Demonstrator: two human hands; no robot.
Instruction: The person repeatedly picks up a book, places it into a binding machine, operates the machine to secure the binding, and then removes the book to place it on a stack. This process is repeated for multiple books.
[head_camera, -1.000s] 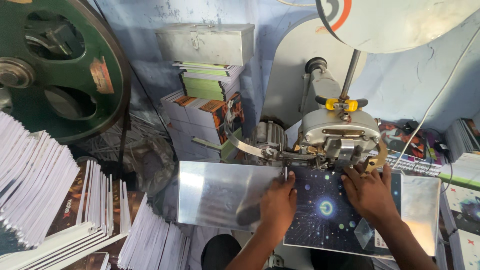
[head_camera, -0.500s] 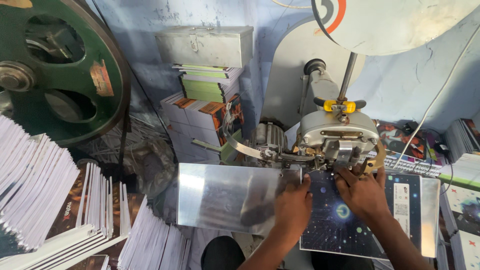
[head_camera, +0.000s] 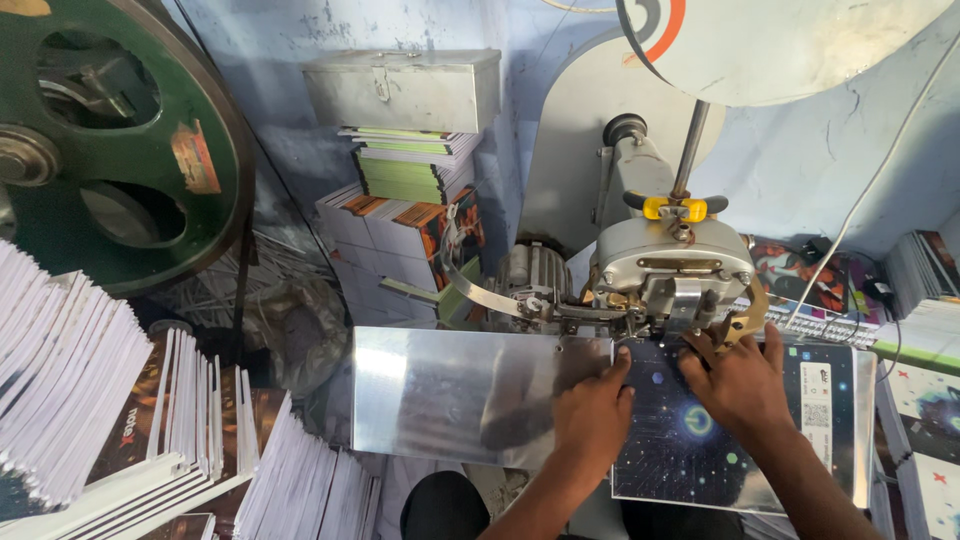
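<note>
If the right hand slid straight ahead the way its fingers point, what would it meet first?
Probably the grey machine head: the right hand lies flat on the dark booklet, fingertips right at its base. Depth is unclear.

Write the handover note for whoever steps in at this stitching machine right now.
Left hand: flat on the left edge of the dark star-print booklet, fingertips toward the machine head.
Right hand: pressed on the booklet's top, fingers right under the grey stitching head.
The booklet lies on the shiny metal table, spine edge pushed up to the head.
Done: booklet is in place at the head.
Left: whether a stitch has gone in cannot be seen. White stacked booklets stand at the left.
</note>
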